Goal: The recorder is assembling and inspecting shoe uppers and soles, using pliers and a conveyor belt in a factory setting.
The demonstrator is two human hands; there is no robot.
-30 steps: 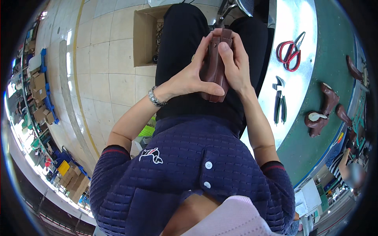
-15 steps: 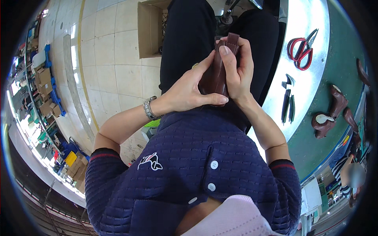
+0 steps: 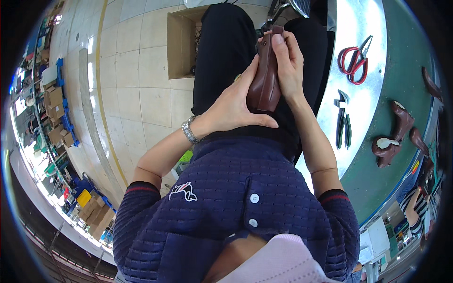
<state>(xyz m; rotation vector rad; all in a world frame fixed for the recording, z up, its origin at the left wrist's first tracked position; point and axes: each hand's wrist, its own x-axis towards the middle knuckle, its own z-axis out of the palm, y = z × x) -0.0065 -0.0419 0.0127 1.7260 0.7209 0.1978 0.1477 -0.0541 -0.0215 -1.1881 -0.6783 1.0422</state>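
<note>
1. From my remote view, the right hand (image 3: 291, 70) grips a brown leather-like piece (image 3: 265, 85), its thumb pressed on the upper end and its fingers curled round the right side.
2. I see the left hand (image 3: 231, 111) spread wide: its fingers lie against the piece's left side, while the thumb stretches across just beyond the near end, apart from it.
3. So the piece sits between both hands, above the lap in black trousers (image 3: 219, 61).
4. Its long axis runs away from the body, leaning slightly right; the narrow, tabbed end points away and the broader end faces the wearer.
5. Right of the hands, I make out red-handled scissors (image 3: 362, 55) and dark-handled pliers (image 3: 343, 107) on a silver worktop (image 3: 323, 129).
6. Farther right, brown boot-shaped pieces (image 3: 401, 123) lie on a green surface (image 3: 365, 184).
7. Beyond the left knee stands an open cardboard box (image 3: 181, 47).
</note>
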